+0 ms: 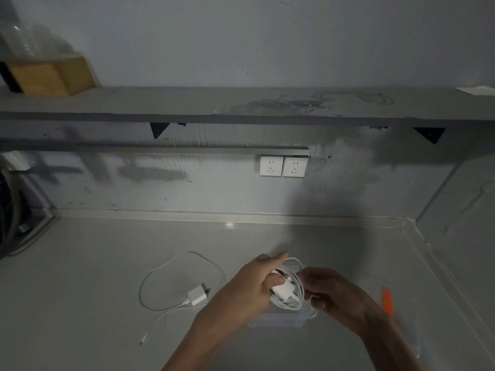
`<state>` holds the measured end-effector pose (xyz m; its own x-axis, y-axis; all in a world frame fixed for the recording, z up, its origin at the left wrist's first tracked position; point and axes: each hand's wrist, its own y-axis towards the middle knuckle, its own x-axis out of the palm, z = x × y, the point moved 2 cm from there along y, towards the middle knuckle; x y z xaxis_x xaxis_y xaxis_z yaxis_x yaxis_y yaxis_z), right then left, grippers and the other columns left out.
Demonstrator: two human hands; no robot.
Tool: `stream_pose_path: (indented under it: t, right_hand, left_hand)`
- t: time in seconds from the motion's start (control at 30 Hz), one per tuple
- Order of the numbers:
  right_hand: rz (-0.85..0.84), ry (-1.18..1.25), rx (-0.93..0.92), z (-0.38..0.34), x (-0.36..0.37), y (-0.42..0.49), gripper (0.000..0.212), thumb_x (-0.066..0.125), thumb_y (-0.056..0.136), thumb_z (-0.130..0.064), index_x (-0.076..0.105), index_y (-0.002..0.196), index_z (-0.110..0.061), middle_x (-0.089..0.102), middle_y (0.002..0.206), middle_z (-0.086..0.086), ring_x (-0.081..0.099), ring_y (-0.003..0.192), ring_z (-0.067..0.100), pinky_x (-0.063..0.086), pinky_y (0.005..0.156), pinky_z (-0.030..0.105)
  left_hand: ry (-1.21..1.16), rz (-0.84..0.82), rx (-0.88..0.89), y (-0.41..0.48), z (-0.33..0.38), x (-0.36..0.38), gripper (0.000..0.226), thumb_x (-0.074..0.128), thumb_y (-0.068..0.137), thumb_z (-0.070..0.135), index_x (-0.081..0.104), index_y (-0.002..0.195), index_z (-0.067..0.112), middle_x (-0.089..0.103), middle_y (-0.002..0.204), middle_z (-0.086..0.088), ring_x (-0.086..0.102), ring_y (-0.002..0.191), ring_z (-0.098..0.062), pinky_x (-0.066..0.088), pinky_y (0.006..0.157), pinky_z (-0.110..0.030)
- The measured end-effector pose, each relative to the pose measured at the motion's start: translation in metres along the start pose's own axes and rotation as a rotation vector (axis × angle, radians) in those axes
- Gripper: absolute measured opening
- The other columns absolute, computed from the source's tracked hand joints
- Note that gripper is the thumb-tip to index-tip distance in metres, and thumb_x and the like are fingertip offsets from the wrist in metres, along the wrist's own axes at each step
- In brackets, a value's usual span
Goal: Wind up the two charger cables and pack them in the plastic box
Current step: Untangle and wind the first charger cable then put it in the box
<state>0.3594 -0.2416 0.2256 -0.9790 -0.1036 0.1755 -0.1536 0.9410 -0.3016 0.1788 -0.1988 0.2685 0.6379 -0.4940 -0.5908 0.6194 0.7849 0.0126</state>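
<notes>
My left hand [250, 286] grips a white charger [282, 290] with its cable coiled in several loops around it. My right hand [328, 291] pinches the same coil from the right side. Both hands hover just above a clear plastic box [278, 321], which lies mostly hidden under my arms. A second white charger [197, 295] lies on the table to the left. Its cable [163, 269] runs in one loose loop, and the plug end trails toward the front.
The grey table [93, 290] meets a wall with two white sockets [282, 166]. A grey shelf [241, 103] hangs above, holding a wooden box [51, 74] at its left end. An orange piece [387, 301] and a clear lid lie at the right.
</notes>
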Motion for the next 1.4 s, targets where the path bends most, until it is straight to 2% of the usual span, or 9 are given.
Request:
stream_pose_path:
  t: [0.17,0.3,0.47,0.77,0.9,0.97,1.07,1.23,1.4]
  right_hand:
    - [0.013,-0.102,-0.074,-0.003,0.014,-0.005,0.033,0.055,0.094,-0.035,0.074,0.092,-0.007,0.07,0.079,0.004,0.061,0.072,0.01,0.042,0.058,0.02]
    - [0.056,-0.125,-0.057,0.003,0.028,0.001,0.03,0.068,0.082,-0.042,0.071,0.087,-0.013,0.072,0.085,0.006,0.068,0.082,0.015,0.053,0.073,0.028]
    - [0.156,-0.25,-0.037,0.007,0.04,0.011,0.052,0.061,0.077,-0.066,0.065,0.084,-0.014,0.065,0.077,0.008,0.057,0.072,0.009,0.045,0.068,0.022]
    - [0.108,-0.398,-0.071,0.002,0.037,0.008,0.021,0.069,0.08,-0.026,0.072,0.098,-0.016,0.072,0.084,0.007,0.064,0.08,0.01,0.047,0.081,0.028]
    - [0.496,-0.592,-0.171,-0.003,0.04,0.003,0.036,0.076,0.077,-0.012,0.067,0.109,-0.027,0.073,0.078,-0.01,0.067,0.077,-0.004,0.045,0.072,0.004]
    - [0.612,-0.779,-0.321,-0.013,0.048,-0.003,0.042,0.071,0.081,-0.012,0.064,0.119,-0.028,0.074,0.078,-0.011,0.067,0.079,-0.001,0.045,0.069,0.005]
    - [0.656,-1.02,-0.508,-0.027,0.062,-0.007,0.038,0.067,0.085,-0.008,0.063,0.12,-0.022,0.073,0.086,-0.008,0.069,0.079,0.014,0.05,0.068,0.025]
    - [0.589,-1.35,-0.677,-0.059,0.05,-0.019,0.066,0.072,0.061,0.015,0.064,0.119,-0.016,0.071,0.089,-0.001,0.066,0.08,0.021,0.049,0.066,0.024]
    - [0.643,-1.199,-0.851,-0.092,0.032,-0.04,0.03,0.066,0.082,0.004,0.07,0.101,-0.019,0.071,0.094,-0.004,0.064,0.087,0.012,0.048,0.074,0.023]
  left_hand:
    - [0.028,-0.016,-0.052,-0.003,-0.011,0.007,0.05,0.048,0.097,0.016,0.038,0.146,0.027,0.056,0.121,-0.008,0.055,0.113,-0.021,0.042,0.095,-0.024]
    - [-0.018,0.01,-0.074,-0.005,-0.017,0.012,0.05,0.051,0.096,0.016,0.042,0.143,0.027,0.055,0.111,-0.003,0.059,0.102,-0.022,0.046,0.095,-0.034]
    - [0.106,0.064,0.006,-0.009,-0.018,0.018,0.054,0.05,0.096,0.01,0.037,0.145,0.028,0.049,0.11,0.006,0.059,0.102,-0.002,0.042,0.087,-0.008]
    - [0.091,0.1,-0.005,-0.011,-0.04,0.01,0.052,0.051,0.096,0.012,0.04,0.145,0.024,0.048,0.104,0.007,0.054,0.084,-0.008,0.046,0.086,-0.017]
    - [0.03,0.233,0.016,-0.011,-0.04,0.014,0.042,0.052,0.095,0.016,0.05,0.135,0.03,0.054,0.102,0.008,0.057,0.088,-0.008,0.052,0.088,-0.034]
    - [-0.013,0.313,0.016,-0.01,-0.04,0.014,0.038,0.053,0.095,0.016,0.054,0.129,0.032,0.057,0.101,0.006,0.059,0.088,-0.009,0.052,0.085,-0.036]
    - [-0.123,0.409,-0.01,-0.007,-0.034,0.009,0.034,0.052,0.091,0.026,0.056,0.122,0.037,0.061,0.105,0.008,0.064,0.095,-0.014,0.056,0.082,-0.042]
    - [-0.391,0.527,-0.09,-0.001,-0.025,-0.022,0.025,0.058,0.092,0.008,0.067,0.107,0.027,0.068,0.109,-0.004,0.069,0.091,-0.022,0.062,0.068,-0.036]
    - [-0.654,0.457,-0.015,-0.011,0.004,-0.04,0.02,0.056,0.092,0.004,0.068,0.108,0.008,0.073,0.101,-0.008,0.072,0.089,-0.023,0.061,0.072,-0.033]
